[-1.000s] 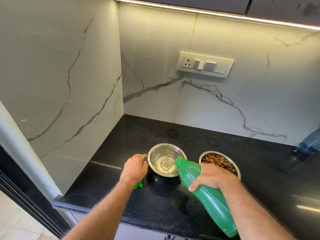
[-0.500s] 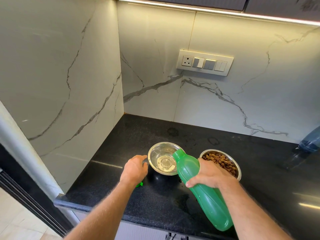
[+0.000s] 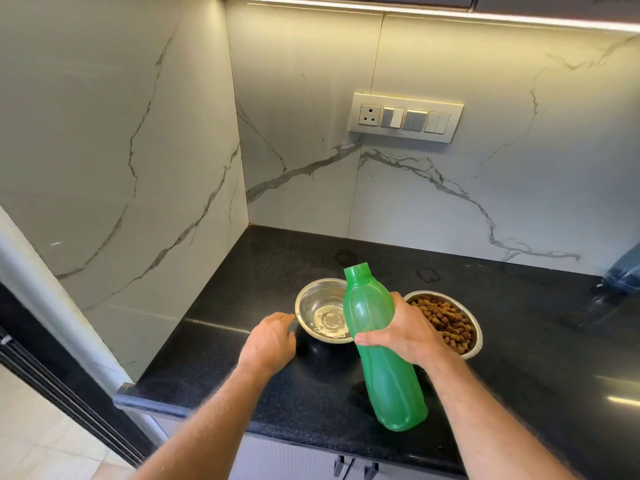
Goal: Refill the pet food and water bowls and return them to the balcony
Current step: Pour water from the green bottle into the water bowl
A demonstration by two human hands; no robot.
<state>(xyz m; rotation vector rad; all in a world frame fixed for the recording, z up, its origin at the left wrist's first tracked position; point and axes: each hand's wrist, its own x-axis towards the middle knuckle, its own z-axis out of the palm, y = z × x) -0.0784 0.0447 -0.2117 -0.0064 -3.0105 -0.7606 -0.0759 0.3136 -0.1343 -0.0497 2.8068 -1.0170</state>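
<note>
A steel water bowl (image 3: 311, 292) with a little water at its bottom stands on the black counter (image 3: 270, 268). To its right, a second steel bowl (image 3: 477, 336) holds brown kibble. My right hand (image 3: 405, 330) grips an uncapped green bottle (image 3: 384, 368) around its middle, nearly upright, with its mouth above the water bowl's right rim. My left hand (image 3: 268, 341) rests on the counter beside the water bowl's left rim with its fingers curled. The green cap that showed under it earlier is now hidden.
Marble walls close the corner on the left and behind. A switch plate (image 3: 405, 117) sits on the back wall. A blue object (image 3: 623, 268) stands at the counter's far right edge. The counter's front edge runs just below my forearms.
My right hand has tipped the green bottle from a pouring tilt back to nearly upright, lifting its mouth off the water bowl. My left hand has stayed beside the bowl.
</note>
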